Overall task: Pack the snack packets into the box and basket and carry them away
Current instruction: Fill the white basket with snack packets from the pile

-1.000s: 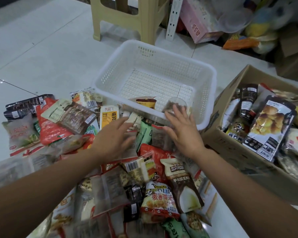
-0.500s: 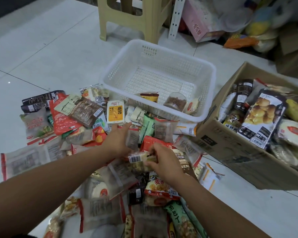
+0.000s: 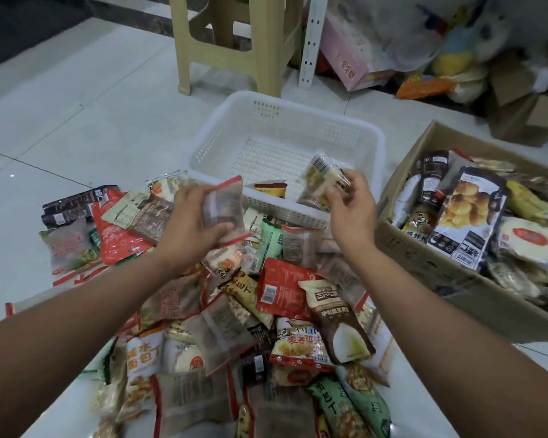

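A pale tiled floor (image 3: 76,128) carries everything, and a beige plastic stool (image 3: 234,42) stands beyond the white perforated plastic basket (image 3: 222,143). Half a second ago both hands were low on the heap in front of the basket, closing on packets. Now both have risen to the basket's near rim, each bringing one up.

The left fingers (image 3: 187,194) curl over the top of a red-edged translucent plastic packet (image 3: 225,203) while the thumb presses it from below, so the left hand (image 3: 184,229) pinches it upright just in front of the basket's near wall. The right fingers (image 3: 355,183) are bunched round the end of a clear barcoded snack packet (image 3: 320,172), which the right hand (image 3: 351,213) holds tilted above the basket's near right corner.

Inside the basket a small brown-and-yellow packet (image 3: 269,189) lies against the near wall; the rest of its mesh floor is bare. The loose heap of colourful snack packets (image 3: 282,289) spreads across the floor in front of the basket: red, green, brown and see-through wrappers overlapping. Just right of the basket sits a brown cardboard box (image 3: 424,270), filled with larger packets.
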